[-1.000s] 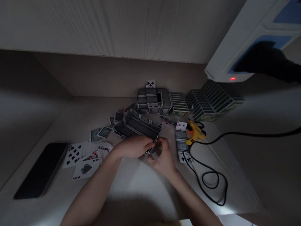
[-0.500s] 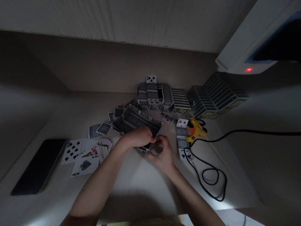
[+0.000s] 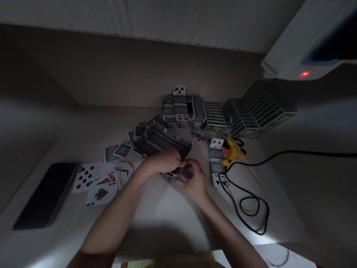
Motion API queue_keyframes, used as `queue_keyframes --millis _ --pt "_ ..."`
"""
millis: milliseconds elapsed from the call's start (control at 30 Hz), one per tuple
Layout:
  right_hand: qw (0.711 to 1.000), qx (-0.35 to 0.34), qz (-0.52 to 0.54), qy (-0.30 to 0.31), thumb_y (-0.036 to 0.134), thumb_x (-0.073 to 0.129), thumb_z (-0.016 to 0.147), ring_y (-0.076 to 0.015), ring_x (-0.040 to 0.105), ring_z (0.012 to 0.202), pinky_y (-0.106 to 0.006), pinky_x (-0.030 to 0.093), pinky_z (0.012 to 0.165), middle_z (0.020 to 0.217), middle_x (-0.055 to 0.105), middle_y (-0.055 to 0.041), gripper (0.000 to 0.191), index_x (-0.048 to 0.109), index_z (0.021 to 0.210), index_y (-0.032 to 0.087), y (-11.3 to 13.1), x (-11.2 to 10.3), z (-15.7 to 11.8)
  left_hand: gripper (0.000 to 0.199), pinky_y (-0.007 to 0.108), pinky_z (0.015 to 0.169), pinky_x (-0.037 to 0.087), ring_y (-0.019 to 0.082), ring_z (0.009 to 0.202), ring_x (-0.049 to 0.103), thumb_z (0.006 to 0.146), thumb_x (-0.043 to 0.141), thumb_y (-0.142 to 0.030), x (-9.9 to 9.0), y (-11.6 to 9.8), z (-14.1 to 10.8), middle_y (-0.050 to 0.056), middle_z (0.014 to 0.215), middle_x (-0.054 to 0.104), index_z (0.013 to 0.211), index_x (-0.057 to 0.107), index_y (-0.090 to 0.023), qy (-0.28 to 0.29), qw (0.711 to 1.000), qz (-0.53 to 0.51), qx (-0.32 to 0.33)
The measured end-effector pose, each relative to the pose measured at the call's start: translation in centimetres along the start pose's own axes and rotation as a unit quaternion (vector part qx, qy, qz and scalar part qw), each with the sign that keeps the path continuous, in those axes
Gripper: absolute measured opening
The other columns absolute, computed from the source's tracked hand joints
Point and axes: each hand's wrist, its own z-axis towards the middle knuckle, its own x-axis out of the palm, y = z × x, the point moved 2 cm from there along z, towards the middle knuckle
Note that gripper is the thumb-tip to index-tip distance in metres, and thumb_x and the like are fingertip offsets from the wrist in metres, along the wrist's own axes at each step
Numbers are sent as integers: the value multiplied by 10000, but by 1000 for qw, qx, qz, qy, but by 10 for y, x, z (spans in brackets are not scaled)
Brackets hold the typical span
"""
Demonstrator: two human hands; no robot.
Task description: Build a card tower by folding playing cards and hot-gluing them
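Observation:
An open-topped box made of playing cards (image 3: 156,140) sits tilted on the desk, its patterned card backs facing inward. My left hand (image 3: 167,160) reaches over its near side, fingers closed on the wall at the right corner. From outside, my right hand (image 3: 194,183) pinches the same corner, thumb below and fingers curled above. The fingertips of both hands almost meet there. Behind the box stands a larger structure built of cards (image 3: 178,108), with an eight of clubs (image 3: 179,90) upright on top.
Loose playing cards (image 3: 100,194) and a black phone (image 3: 44,195) lie at left. To the right are a row of cards (image 3: 216,153), a yellow glue gun (image 3: 234,150) and its looping black cord (image 3: 252,201). Ribbed card structures (image 3: 245,115) stand behind; a white device with a red light (image 3: 295,56) hangs above.
The view has shifted slightly, so the background sits a little higher. Both hands keep their hold at the box's right corner, with hardly any motion.

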Motion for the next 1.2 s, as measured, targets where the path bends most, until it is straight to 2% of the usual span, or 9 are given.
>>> queue_keyframes --millis 200,533,700,900,1200 --pt "1000 12 -2 -3 181 640 602 -236 631 815 -393 540 737 897 645 -45 360 560 952 209 3 -2 0 345 259 508 258 130 539 418 820 508 -326 1 2 1 -25 476 405 516 542 -168 1 1000 -6 12" --pt "999 21 25 3 216 673 647 -239 653 871 -423 568 772 931 630 -52 328 569 957 205 -2 -4 -3 353 252 492 255 128 530 426 835 483 -308 2 1 -4 -24 465 400 529 582 -162 -10 1000 -10 11" --pt "999 13 48 15 217 668 649 -205 658 899 -370 594 758 1027 589 -50 358 549 987 222 -7 -4 -1 358 269 532 270 139 552 431 844 483 -322 2 3 -4 -16 495 441 542 588 -161 -1 1000 -12 9" --pt "1000 2 -1 20 195 676 609 -229 633 852 -387 558 750 910 617 -29 309 597 907 216 -1 -9 2 368 275 544 269 143 558 418 855 478 -325 1 2 -4 -21 486 416 537 568 -164 9 1000 -11 9" --pt "1000 -6 -21 19 161 644 627 -225 642 826 -359 537 732 889 656 -39 275 612 895 212 8 -9 3 348 279 534 256 139 553 411 838 480 -304 2 2 -3 -29 481 382 511 485 -182 12 1000 -18 11"
